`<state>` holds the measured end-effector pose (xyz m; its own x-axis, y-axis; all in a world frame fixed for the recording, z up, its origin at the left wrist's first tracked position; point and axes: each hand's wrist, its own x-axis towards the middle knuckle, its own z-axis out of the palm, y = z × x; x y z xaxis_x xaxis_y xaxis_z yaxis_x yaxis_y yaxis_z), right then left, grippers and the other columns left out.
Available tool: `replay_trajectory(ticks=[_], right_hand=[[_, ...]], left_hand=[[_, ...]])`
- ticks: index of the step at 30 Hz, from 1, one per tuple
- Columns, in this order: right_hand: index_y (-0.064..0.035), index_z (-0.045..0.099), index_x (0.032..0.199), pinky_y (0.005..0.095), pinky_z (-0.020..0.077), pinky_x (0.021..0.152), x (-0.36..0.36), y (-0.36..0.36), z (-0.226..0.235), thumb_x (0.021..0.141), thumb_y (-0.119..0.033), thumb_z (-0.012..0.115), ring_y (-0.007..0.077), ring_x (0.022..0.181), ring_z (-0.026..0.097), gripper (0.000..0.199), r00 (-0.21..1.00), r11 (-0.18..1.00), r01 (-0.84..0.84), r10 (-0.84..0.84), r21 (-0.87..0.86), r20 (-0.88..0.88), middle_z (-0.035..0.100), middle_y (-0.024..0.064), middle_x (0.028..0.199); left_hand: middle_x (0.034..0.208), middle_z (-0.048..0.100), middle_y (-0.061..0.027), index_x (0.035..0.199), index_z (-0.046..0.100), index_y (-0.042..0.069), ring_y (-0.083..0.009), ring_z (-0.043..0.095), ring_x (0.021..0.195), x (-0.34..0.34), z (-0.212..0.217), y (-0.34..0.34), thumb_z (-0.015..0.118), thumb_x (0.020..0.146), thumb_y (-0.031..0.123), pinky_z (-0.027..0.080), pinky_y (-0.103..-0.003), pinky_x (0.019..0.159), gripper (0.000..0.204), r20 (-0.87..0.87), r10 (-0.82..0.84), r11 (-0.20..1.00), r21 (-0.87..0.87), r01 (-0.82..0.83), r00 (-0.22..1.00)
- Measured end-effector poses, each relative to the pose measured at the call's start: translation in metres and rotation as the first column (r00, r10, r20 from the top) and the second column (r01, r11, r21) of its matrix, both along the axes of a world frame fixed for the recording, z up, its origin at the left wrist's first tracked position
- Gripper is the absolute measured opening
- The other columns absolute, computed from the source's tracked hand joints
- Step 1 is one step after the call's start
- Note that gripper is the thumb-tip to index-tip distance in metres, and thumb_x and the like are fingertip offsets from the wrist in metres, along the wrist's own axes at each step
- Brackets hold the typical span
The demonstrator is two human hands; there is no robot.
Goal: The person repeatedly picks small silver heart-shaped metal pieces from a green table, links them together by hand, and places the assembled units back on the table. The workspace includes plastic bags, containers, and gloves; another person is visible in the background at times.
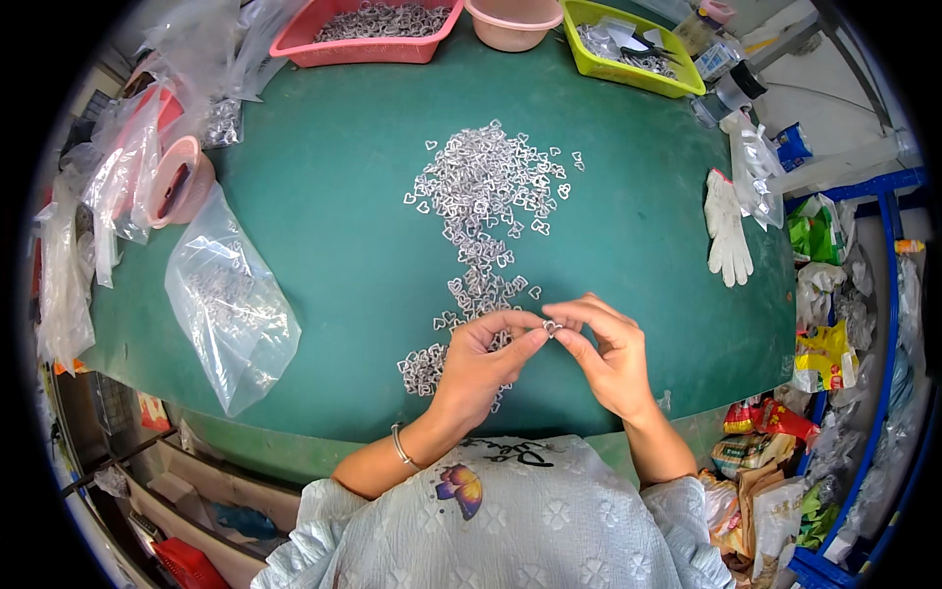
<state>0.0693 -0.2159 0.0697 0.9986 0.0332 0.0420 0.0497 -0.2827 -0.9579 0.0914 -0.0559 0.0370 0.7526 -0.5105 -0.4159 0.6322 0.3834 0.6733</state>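
Just above the near edge of the table, my left hand (484,361) and my right hand (610,355) meet fingertip to fingertip. Both pinch a small silver heart-shaped metal ring (551,328); whether it is one ring or two linked together I cannot tell. Beneath and behind my left hand runs a trail of the same heart rings (481,287), partly covered by the hand. It leads up to a large loose pile of heart rings (481,172). A smaller heap (423,370) lies to the left of my left wrist, which wears a bangle.
On the green table (353,216), a pink tray (368,51) of metal pieces, a pink bowl (512,37) and a yellow-green tray (628,69) with pliers stand at the back. A clear bag (235,304) lies left, a white glove (727,231) right. Blue shelving (888,294) flanks the right side.
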Motion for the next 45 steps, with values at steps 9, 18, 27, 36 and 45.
replay_trajectory(ticks=[9,18,27,36,45], right_hand=[[0.0038,0.061,0.095,0.0202,0.0394,0.063,-0.037,0.015,-0.005,0.081,0.005,0.059,0.0076,0.071,0.048,0.014,0.985,0.920,0.163,-0.171,0.356,-0.007,0.057,0.0038,0.080],[0.0034,0.061,0.100,0.0184,0.0366,0.061,-0.052,0.024,0.009,0.087,0.000,0.055,0.0058,0.072,0.048,0.016,0.986,0.901,0.154,-0.170,0.406,0.003,0.055,0.0022,0.081],[0.0034,0.060,0.102,0.0191,0.0384,0.064,-0.056,0.024,0.009,0.086,-0.001,0.055,0.0063,0.072,0.048,0.017,0.985,0.906,0.169,-0.164,0.389,-0.046,0.054,0.0018,0.082],[0.0027,0.064,0.097,0.0248,0.0429,0.065,-0.047,0.017,0.011,0.074,0.005,0.064,0.0139,0.072,0.052,0.023,0.961,0.988,0.146,-0.156,0.058,0.229,0.059,0.0074,0.079],[0.0009,0.065,0.095,0.0272,0.0431,0.065,-0.041,0.015,0.016,0.072,0.004,0.066,0.0173,0.073,0.054,0.023,0.972,0.989,0.116,-0.094,-0.094,0.214,0.060,0.0077,0.079]], left_hand=[[0.063,0.043,0.0069,0.092,0.059,0.001,-0.0004,0.030,0.050,-0.026,0.020,0.007,0.060,0.086,0.013,0.022,-0.018,0.044,0.014,-0.137,-0.061,0.974,-0.224,0.029,0.989],[0.063,0.043,0.0066,0.091,0.058,0.002,-0.0008,0.030,0.051,-0.042,0.030,0.010,0.059,0.086,0.014,0.022,-0.018,0.044,0.014,-0.085,-0.077,0.977,-0.207,0.058,0.993],[0.062,0.041,0.0068,0.092,0.057,0.003,-0.0013,0.029,0.051,-0.043,0.033,0.009,0.058,0.087,0.014,0.022,-0.018,0.045,0.013,-0.029,-0.107,0.973,-0.207,0.099,0.994],[0.062,0.041,0.0064,0.094,0.056,0.002,-0.0020,0.030,0.051,-0.037,0.030,0.009,0.056,0.089,0.015,0.022,-0.019,0.045,0.015,-0.023,-0.126,0.969,-0.217,0.118,0.992],[0.060,0.036,0.0060,0.090,0.057,0.002,-0.0037,0.029,0.051,-0.026,0.027,0.009,0.055,0.089,0.019,0.023,-0.020,0.045,0.017,0.018,-0.112,0.987,-0.111,0.113,0.994]])
